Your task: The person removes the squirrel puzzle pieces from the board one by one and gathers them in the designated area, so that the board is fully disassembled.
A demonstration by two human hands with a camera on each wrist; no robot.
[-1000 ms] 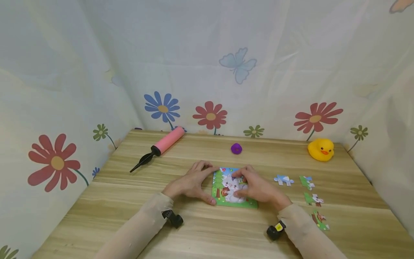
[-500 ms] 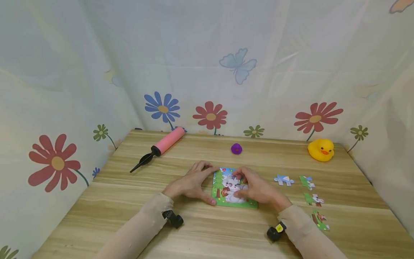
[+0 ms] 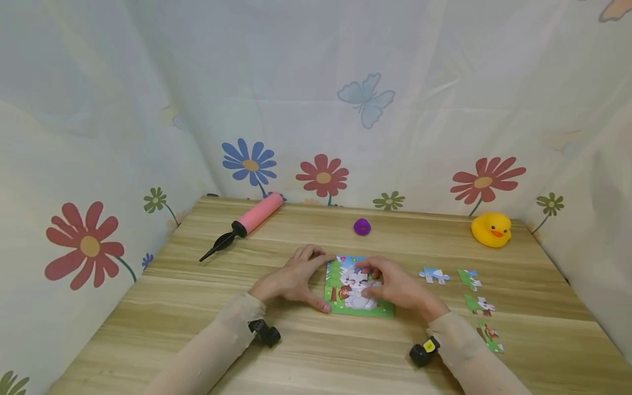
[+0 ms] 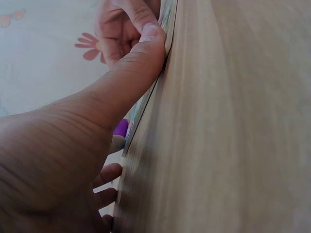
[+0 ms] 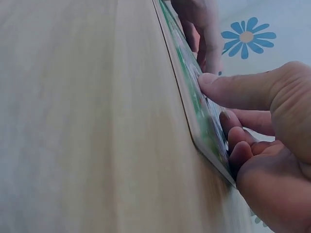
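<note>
A small jigsaw puzzle with a white cartoon animal and a green border lies flat on the wooden table. My left hand braces its left side, the thumb on the near corner and the index finger reaching to the far corner. In the left wrist view the left thumb presses along the board's edge, other fingers resting on the table. Over the puzzle's right half, my right hand pinches a puzzle piece at the animal's face between thumb and fingers. Fingers partly hide this piece.
Several loose puzzle pieces lie to the right. Farther back are a purple toy, a yellow rubber duck at the right and a pink hand pump at the left. A flowered curtain hangs behind the table.
The piece at the animal's face has shifted slightly out of line with the picture under the right fingers. The left hand has stayed in place.
</note>
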